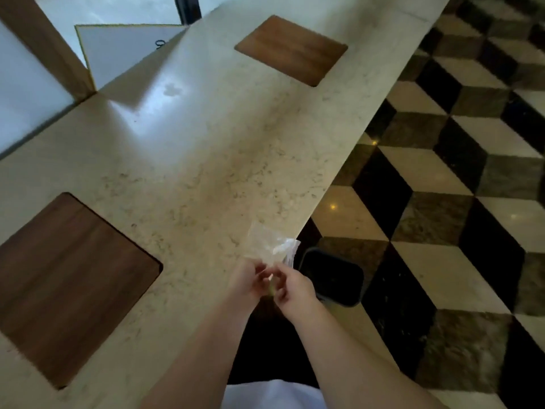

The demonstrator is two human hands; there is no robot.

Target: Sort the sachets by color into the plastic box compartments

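While both hands (267, 280) pinch clear bag (271, 245), marble counter (206, 149) borders checkered floor (442, 172).

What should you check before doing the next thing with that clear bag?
1. Both hands on the bag: ok. The left hand and right hand pinch the clear plastic bag at its lower end.
2. Bag over the counter: ok, though near its edge.
3. Sachet colors readable: cannot tell; the bag's contents are blurred.
4. Plastic box with compartments in view: not ok; none shows.
5. Bag opened: cannot tell.
6. Dark bin on the floor under the edge: ok, but a dropped sachet might land in it.
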